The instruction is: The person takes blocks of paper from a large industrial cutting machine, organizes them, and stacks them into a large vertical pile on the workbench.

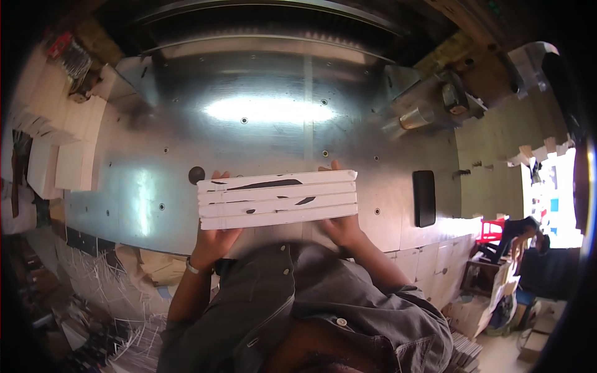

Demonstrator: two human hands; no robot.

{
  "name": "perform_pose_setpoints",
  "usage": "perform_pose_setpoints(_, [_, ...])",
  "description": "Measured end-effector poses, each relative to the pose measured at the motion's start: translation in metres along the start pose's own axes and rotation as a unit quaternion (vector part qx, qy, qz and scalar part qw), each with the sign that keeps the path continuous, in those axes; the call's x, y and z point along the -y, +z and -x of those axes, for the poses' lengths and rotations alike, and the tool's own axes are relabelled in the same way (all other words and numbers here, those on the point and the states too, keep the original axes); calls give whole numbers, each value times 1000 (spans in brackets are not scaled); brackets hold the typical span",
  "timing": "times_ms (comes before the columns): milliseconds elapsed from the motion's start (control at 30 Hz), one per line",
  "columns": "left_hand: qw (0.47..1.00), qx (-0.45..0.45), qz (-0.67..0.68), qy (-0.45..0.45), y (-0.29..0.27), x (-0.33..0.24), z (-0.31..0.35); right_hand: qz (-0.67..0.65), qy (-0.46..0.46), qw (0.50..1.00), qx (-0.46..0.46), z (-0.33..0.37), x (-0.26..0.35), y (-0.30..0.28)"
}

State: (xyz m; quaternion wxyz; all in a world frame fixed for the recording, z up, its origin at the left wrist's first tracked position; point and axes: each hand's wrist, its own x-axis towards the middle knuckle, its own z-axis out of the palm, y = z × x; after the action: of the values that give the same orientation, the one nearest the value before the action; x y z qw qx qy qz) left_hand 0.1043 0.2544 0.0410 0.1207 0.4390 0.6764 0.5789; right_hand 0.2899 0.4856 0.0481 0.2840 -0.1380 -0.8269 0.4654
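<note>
Between my two hands is a stack of paper blocks [278,200], pale white, in several layers with irregular black marks on the side facing up. My left hand [219,235] grips its left end, thumb side near me and fingertips showing past the far edge. The right hand [340,229] holds the right end in the same way. The stack lies slightly tilted, its right end a little farther away, over the near part of a shiny metal table [267,146]. Parts of both hands' fingers are hidden behind the stack.
A black phone [424,199] lies on the right of the table. A dark round knob [196,174] is just beyond the stack's left end. A glass [416,118] lies farther right. Paper piles [76,165] flank the left, with paper scraps [106,280] below. A dark machine opening spans the back.
</note>
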Motion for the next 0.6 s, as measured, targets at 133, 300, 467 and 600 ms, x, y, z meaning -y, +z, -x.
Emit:
perform_pose_setpoints(133, [968,-64,199,-142,11,5,25,-66,111,992,3,18,8,0])
perform_pose_setpoints(300, [984,-25,135,-117,10,5,24,-7,67,998,17,29,-6,5])
perform_pose_setpoints(467, [993,81,-2,-82,-17,16,22,-8,49,998,32,21,1,-1])
perform_pose_setpoints(600, [990,86,-107,42,-28,18,2,-20,108,993,48,26,-4,-4])
